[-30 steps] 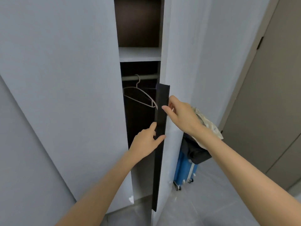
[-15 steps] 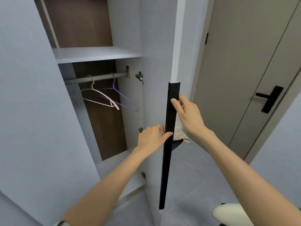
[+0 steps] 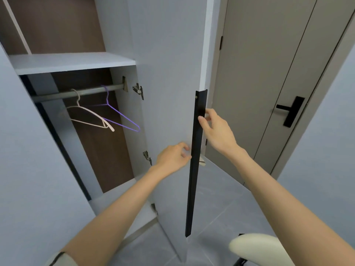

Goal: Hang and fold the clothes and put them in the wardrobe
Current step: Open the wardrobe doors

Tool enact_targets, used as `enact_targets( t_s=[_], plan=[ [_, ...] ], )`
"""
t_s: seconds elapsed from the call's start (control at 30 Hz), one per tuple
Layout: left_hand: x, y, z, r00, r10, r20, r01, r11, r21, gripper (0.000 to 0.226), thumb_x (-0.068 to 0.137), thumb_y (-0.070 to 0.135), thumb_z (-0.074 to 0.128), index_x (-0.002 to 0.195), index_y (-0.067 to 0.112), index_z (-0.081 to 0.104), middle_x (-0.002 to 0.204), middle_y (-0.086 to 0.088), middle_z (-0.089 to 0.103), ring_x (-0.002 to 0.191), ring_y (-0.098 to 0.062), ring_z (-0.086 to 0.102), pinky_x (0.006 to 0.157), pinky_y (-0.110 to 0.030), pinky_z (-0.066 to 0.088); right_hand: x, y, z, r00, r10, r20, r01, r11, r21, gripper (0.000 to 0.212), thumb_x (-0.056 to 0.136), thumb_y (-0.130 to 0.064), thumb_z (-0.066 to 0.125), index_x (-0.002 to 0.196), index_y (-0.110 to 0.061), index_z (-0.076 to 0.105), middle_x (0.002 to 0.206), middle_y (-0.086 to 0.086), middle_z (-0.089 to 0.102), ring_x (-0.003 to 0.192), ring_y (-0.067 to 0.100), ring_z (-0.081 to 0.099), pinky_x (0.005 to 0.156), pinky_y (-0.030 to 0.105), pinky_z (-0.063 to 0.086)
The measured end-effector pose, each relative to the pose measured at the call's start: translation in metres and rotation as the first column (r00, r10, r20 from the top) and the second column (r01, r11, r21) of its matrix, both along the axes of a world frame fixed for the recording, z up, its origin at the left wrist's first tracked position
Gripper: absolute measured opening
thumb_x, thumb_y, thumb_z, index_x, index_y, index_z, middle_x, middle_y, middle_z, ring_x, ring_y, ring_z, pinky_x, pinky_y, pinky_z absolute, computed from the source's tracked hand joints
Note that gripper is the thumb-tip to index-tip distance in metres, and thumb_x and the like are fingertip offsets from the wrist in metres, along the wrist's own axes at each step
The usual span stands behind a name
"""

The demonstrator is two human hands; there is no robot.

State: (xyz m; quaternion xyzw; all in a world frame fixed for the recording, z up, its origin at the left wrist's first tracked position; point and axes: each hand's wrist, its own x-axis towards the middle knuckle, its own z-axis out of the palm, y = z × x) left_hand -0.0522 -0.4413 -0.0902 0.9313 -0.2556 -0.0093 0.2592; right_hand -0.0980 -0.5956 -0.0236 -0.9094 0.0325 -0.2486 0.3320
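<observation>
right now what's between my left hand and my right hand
The long black handle on the edge of the open wardrobe door, seen in the head view: left hand at its inner side, right hand pinching it from outside.

The left forearm and right forearm are bare, as are the left hand and right hand. At the near left, the rim of a pale, off-white sleeve shows, crossed by a thin dark line.
</observation>
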Motion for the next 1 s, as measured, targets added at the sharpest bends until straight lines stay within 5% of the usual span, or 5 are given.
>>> enact_targets(
  t_s=[0.23,0.37,0.5,0.67,1.0],
  plan=[
    [-0.02,0.106,-0.005,0.942,0.256,0.217,-0.28,0.956,0.088,0.027,0.093,0.037,0.051,0.119,0.03,0.057,0.11,0.015,0.067,0.103,-0.017,0.064,0.082,-0.031,0.049,-0.045,0.055,-0.019,0.995,0.002,0.099,0.029,0.951,-0.308,0.019,0.1,-0.033,0.044,0.11,-0.022,0.057,0.096,-0.009,0.063,0.083,0.015,0.058,0.062,0.031,0.045],
    [-0.028,0.19,-0.008,0.791,0.505,0.346,-0.576,0.805,0.144,0.044,0.096,0.037,0.049,0.136,0.02,0.046,0.129,-0.004,0.06,0.114,-0.026,0.058,0.094,-0.04,0.045,-0.031,0.105,-0.025,0.989,0.146,0.007,-0.127,0.881,-0.456,0.026,0.101,-0.032,0.041,0.122,-0.022,0.054,0.117,-0.007,0.062,0.107,0.016,0.055,0.073,0.032,0.049],
    [-0.032,0.266,-0.007,0.642,0.683,0.349,-0.76,0.627,0.17,0.069,0.096,0.042,0.048,0.151,0.012,0.019,0.156,-0.016,0.023,0.142,-0.037,0.024,0.112,-0.051,0.028,0.003,0.165,-0.028,0.967,0.256,-0.002,-0.222,0.834,-0.504,0.028,0.099,-0.032,0.044,0.124,-0.022,0.053,0.117,-0.003,0.061,0.109,0.02,0.053,0.077,0.031,0.042],
    [-0.011,0.335,-0.008,0.565,0.719,0.404,-0.824,0.516,0.235,0.087,0.095,0.056,0.039,0.153,0.015,-0.012,0.159,-0.016,-0.017,0.146,-0.041,-0.012,0.118,-0.057,0.008,0.052,0.262,-0.027,0.926,0.377,0.011,-0.304,0.763,-0.571,0.037,0.099,-0.034,0.045,0.134,-0.024,0.047,0.122,-0.001,0.059,0.111,0.022,0.053,0.083,0.035,0.045],
    [0.095,0.429,-0.031,0.526,0.686,0.504,-0.842,0.505,0.191,0.111,0.084,0.074,0.042,0.145,0.019,-0.031,0.153,-0.015,-0.034,0.143,-0.04,-0.023,0.115,-0.059,0.001,0.185,0.412,-0.019,0.942,0.335,-0.007,-0.276,0.764,-0.584,0.058,0.097,-0.049,0.046,0.144,-0.017,0.037,0.133,0.006,0.055,0.121,0.026,0.052,0.096,0.04,0.043]
  ],
)
